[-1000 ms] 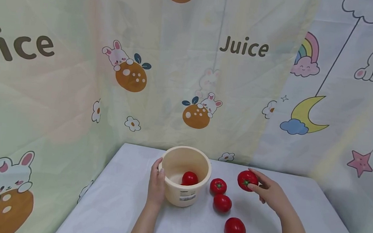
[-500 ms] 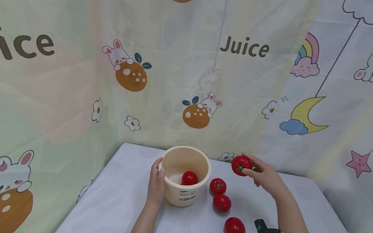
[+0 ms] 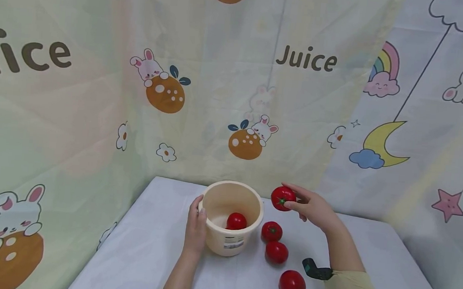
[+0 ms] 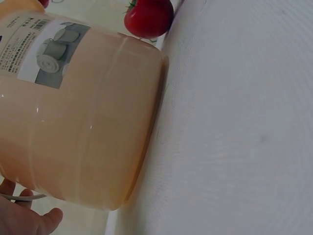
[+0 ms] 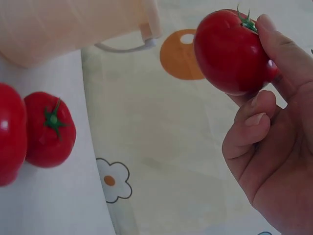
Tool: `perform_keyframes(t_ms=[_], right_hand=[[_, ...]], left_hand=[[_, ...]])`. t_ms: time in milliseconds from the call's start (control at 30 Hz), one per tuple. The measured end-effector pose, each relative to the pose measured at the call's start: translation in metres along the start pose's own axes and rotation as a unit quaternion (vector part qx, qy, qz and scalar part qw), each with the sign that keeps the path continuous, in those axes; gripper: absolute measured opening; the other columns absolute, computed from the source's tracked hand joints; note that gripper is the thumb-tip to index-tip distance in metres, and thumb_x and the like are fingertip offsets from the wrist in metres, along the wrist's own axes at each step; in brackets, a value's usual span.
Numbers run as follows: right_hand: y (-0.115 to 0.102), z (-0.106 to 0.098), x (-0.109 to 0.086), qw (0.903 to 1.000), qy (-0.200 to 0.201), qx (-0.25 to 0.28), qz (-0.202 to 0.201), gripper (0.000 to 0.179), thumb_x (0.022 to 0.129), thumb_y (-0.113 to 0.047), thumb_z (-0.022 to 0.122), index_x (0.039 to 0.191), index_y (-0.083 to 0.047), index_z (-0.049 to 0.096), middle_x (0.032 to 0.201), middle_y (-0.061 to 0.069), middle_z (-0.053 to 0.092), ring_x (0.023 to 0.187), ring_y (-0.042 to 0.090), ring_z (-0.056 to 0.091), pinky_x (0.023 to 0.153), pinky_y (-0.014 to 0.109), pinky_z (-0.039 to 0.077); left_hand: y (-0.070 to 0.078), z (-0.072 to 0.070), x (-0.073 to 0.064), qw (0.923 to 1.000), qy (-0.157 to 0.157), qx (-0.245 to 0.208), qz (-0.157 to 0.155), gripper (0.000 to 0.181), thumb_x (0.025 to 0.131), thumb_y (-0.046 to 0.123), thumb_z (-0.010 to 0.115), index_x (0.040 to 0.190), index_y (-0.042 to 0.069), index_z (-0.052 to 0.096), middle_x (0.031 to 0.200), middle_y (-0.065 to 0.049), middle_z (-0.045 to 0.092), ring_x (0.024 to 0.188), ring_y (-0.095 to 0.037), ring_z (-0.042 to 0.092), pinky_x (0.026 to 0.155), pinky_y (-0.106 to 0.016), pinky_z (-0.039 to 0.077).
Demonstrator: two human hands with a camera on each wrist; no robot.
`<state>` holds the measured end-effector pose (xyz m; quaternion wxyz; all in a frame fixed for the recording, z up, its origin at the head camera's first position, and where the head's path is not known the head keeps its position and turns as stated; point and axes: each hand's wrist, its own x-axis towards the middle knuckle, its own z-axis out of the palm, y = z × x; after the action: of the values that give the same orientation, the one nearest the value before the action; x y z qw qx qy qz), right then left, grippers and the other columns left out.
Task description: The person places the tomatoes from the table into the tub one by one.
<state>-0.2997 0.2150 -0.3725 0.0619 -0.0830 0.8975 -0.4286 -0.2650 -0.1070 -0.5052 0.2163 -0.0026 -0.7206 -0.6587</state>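
Observation:
A cream plastic bucket (image 3: 213, 240) with a printed label stands upright on the table in the head view. My left hand (image 3: 195, 230) grips its left side near the rim; the left wrist view has my fingers by the thin wire handle (image 4: 29, 198). Inside the bucket a red tomato (image 3: 236, 221) shows. In the air, right of and above the bucket's right rim, my right hand (image 3: 312, 209) pinches another tomato (image 3: 283, 198) with a green stem between thumb and fingers. My remaining right fingers are curled beneath it in the right wrist view.
On the white table (image 3: 147, 228) lie three more tomatoes: one (image 3: 271, 231) just right of the bucket, a second (image 3: 276, 253) against it, and a third (image 3: 292, 286) closer to the front. A patterned curtain (image 3: 199, 137) hangs behind the table's back edge.
My right hand has carried its tomato up and to the left, closer to the bucket. My left hand and the bucket have stayed in place.

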Motion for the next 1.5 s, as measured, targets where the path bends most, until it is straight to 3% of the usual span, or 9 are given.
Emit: perform_keyframes(t_ms=[267, 567, 867, 1133, 1500], right_hand=[[-0.029, 0.014, 0.017, 0.9982, -0.055, -0.014, -0.019, 0.064, 0.067, -0.047, 0.075, 0.125, -0.048, 0.047, 0.116, 0.0, 0.057, 0.067, 0.026, 0.057, 0.057, 0.032, 0.05], [-0.046, 0.026, 0.042, 0.9931, -0.101, -0.046, -0.039, 0.062, 0.064, -0.054, 0.074, 0.12, -0.052, 0.049, 0.112, -0.005, 0.058, 0.065, 0.031, 0.059, 0.055, 0.033, 0.05], [-0.063, 0.042, 0.056, 0.9823, -0.16, -0.067, -0.071, 0.06, 0.069, -0.051, 0.072, 0.125, -0.042, 0.052, 0.106, -0.005, 0.061, 0.063, 0.03, 0.058, 0.053, 0.032, 0.05], [-0.073, 0.058, 0.067, 0.969, -0.222, -0.097, -0.047, 0.055, 0.07, -0.05, 0.071, 0.122, -0.042, 0.054, 0.1, -0.002, 0.063, 0.059, 0.024, 0.055, 0.054, 0.031, 0.05], [-0.092, 0.086, 0.077, 0.9518, -0.28, -0.125, -0.01, 0.05, 0.077, -0.04, 0.069, 0.125, -0.035, 0.055, 0.094, 0.005, 0.062, 0.057, 0.017, 0.047, 0.051, 0.023, 0.043]], left_hand=[[0.002, 0.0, 0.001, 1.0, 0.002, 0.003, -0.001, 0.039, 0.095, 0.048, 0.032, 0.133, 0.045, 0.032, 0.138, 0.011, 0.04, 0.12, -0.023, 0.048, 0.096, -0.048, 0.044], [0.003, -0.001, 0.0, 0.9999, 0.004, 0.009, -0.007, 0.039, 0.096, 0.042, 0.033, 0.135, 0.043, 0.033, 0.139, 0.011, 0.039, 0.122, -0.02, 0.046, 0.098, -0.05, 0.043], [0.0, -0.002, 0.001, 0.9999, 0.006, 0.01, -0.006, 0.04, 0.095, 0.047, 0.033, 0.134, 0.045, 0.032, 0.139, 0.012, 0.039, 0.122, -0.019, 0.045, 0.098, -0.05, 0.042], [-0.007, -0.001, 0.002, 0.9999, 0.005, 0.007, 0.015, 0.039, 0.096, 0.042, 0.033, 0.135, 0.041, 0.033, 0.142, 0.009, 0.038, 0.129, -0.019, 0.041, 0.103, -0.05, 0.037], [-0.001, -0.002, 0.002, 1.0, -0.004, 0.003, 0.006, 0.04, 0.096, 0.042, 0.034, 0.135, 0.041, 0.033, 0.142, 0.01, 0.037, 0.13, -0.018, 0.039, 0.104, -0.05, 0.037]])
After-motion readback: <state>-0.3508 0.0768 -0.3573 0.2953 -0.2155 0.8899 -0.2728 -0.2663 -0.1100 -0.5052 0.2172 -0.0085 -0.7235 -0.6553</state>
